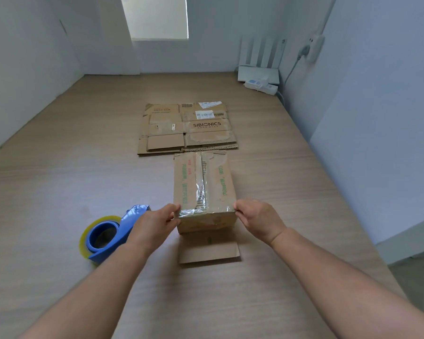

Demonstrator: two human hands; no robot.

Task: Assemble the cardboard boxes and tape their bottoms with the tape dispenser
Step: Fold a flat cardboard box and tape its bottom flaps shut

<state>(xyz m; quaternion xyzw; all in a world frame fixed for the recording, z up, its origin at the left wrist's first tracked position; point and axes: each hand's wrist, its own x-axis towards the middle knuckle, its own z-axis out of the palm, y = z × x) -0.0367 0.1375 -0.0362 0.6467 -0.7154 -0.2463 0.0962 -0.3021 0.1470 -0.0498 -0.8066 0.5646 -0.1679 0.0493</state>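
Head camera: a small brown cardboard box [203, 189] is standing near the middle of a pale wood-grain surface [59, 179], its taped side facing up. A shiny strip of clear tape is running along the centre seam and folding over the near edge. The left hand [154, 225] is pinching the near left corner of that upper edge between thumb and curled fingers. The right hand [257, 220] is pinching the near right corner in the same way. Both bare forearms are reaching in from the 6 o'clock side. A loose cardboard flap [209, 252] is lying flat on the surface at the box's 6 o'clock, touching its base.

At the box's 8 o'clock, just beside the left wrist, a blue plastic tape dispenser [108, 237] loaded with a roll of yellowish clear tape is resting on its side. At 12 o'clock, close behind the box, flattened brown cardboard boxes [186, 128] are lying in a stack, one printed "SIBIONICS". A white power strip [261, 85] is sitting against the wall at 1 o'clock, well apart.
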